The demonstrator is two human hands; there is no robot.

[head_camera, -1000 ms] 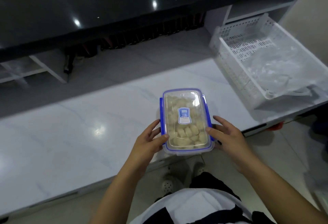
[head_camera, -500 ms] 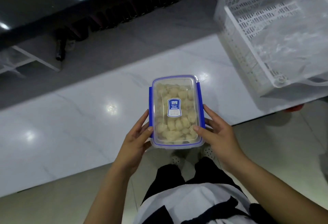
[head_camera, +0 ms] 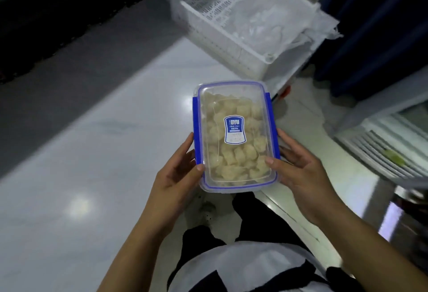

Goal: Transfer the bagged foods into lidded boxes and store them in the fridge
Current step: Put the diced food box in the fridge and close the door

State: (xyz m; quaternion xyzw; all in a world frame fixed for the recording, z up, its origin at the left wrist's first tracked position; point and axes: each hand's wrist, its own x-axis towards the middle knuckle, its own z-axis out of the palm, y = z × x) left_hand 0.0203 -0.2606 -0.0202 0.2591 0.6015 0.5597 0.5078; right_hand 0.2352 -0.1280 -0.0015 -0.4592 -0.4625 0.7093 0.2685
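Note:
A clear lidded box (head_camera: pixel 235 134) with blue clips and a blue label holds pale dumpling-like pieces. I carry it in the air in front of my body, beyond the white table's edge. My left hand (head_camera: pixel 174 176) grips its left side, thumb on the lid. On the right side my right hand (head_camera: pixel 298 169) holds it the same way. The lid is shut.
The white marble-look table (head_camera: pixel 97 152) lies to the left. A white slatted basket (head_camera: pixel 245 21) with crumpled clear plastic bags stands on its far right end. A white open fridge compartment with wire-like shelves (head_camera: pixel 389 150) shows low at the right. A dark blue curtain hangs behind it.
The box has come off the table and is now held clear of its edge. My view has swung right, bringing the fridge compartment into sight.

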